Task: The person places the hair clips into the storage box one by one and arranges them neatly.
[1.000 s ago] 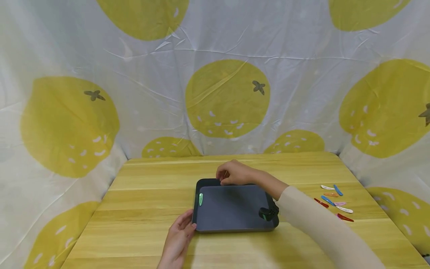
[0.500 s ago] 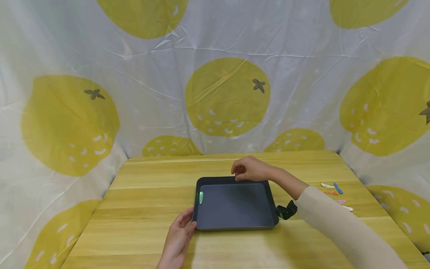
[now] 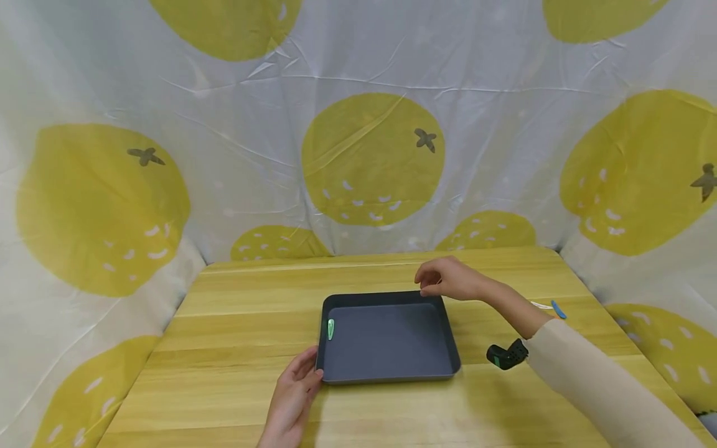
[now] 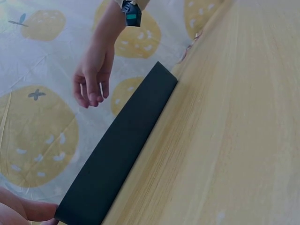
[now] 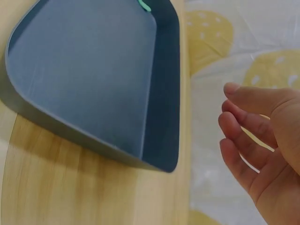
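Observation:
A dark grey rectangular tray (image 3: pixel 392 343) lies on the wooden table. Inside it, along the left wall, is one mint-green snap hair clip (image 3: pixel 330 330). My left hand (image 3: pixel 293 391) grips the tray's near left corner, thumb at the rim and fingers along the outer side. Above the tray's far right corner, my right hand (image 3: pixel 452 278) hovers with loosely curled fingers; the right wrist view shows nothing between its fingertips (image 5: pixel 231 88). In the left wrist view, the tray's outer wall (image 4: pixel 119 147) runs away from the left hand.
At the table's right, a white hair clip (image 3: pixel 541 305) and a blue hair clip (image 3: pixel 558 310) show past the right sleeve (image 3: pixel 599 379), which hides others. A black wrist camera (image 3: pixel 506 355) hangs below the right forearm. Lemon-print cloth (image 3: pixel 375 155) encloses the table's back and sides.
My right hand has moved rightward along the tray's far edge, and its sleeve now covers most of the loose hair clips. The left hand keeps its grip; tray and green clip stay put.

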